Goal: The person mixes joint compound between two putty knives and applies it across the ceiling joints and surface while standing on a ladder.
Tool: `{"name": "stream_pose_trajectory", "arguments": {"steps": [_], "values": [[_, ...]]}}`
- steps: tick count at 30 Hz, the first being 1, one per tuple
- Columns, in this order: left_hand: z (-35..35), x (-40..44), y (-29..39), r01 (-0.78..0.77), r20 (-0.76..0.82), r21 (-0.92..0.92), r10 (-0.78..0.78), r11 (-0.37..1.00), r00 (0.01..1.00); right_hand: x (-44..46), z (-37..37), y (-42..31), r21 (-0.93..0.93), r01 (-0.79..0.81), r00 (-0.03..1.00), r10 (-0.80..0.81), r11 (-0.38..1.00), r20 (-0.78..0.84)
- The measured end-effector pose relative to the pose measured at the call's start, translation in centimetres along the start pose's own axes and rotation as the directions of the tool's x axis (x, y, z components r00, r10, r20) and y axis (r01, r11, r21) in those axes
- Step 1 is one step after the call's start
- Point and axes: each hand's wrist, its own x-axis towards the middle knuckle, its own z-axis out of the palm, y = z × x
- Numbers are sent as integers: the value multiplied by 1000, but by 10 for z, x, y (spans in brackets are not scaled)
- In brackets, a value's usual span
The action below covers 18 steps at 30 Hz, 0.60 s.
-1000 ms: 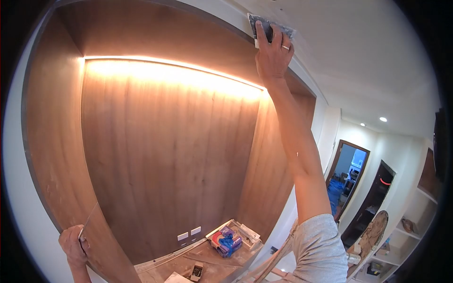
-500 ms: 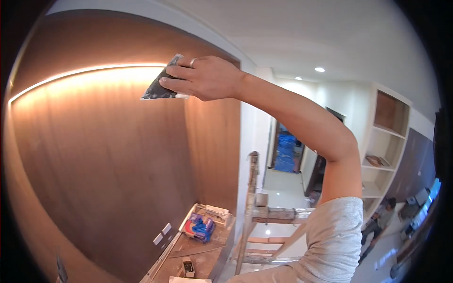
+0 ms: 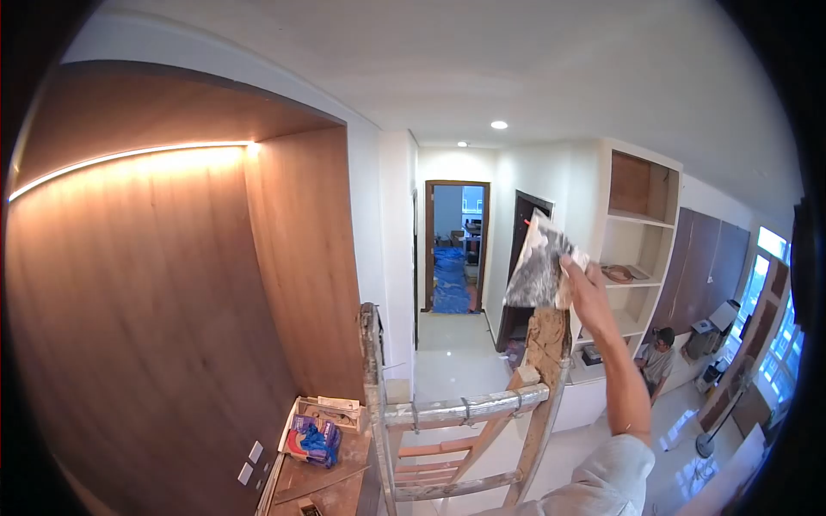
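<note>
My right hand (image 3: 587, 294) is raised to the right of centre, its fingers closed on a putty scraper (image 3: 540, 265). The scraper is a broad, flat blade smeared with grey and white filler, tilted upward. It appears just above the top of a worn wooden ladder (image 3: 469, 406), in front of a dark doorway; whether it touches the ladder post cannot be made out. A grey sleeve (image 3: 615, 477) shows below my forearm. My left hand is out of view.
At left is a wood-panelled niche (image 3: 129, 301) with a lit strip (image 3: 146, 159). A blue and red package (image 3: 314, 441) and a small tray lie on the ledge below. White shelving (image 3: 641, 232) stands at right. Another person (image 3: 658, 361) is low at the far right.
My right hand and the scraper have come away from the niche's upper edge, moving right and down. The view has turned right, bringing more of the ladder and the hallway into sight.
</note>
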Motion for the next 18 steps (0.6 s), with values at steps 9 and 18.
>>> {"name": "stream_pose_trajectory", "arguments": {"steps": [9,18], "values": [[251,26,113,447,504,-850,186,277,843,-35,19,34,-643,287,951,-289,710,106],[396,92,196,183,387,-898,521,400,761,-40,12,40,-419,342,939,-321,841,123]]}}
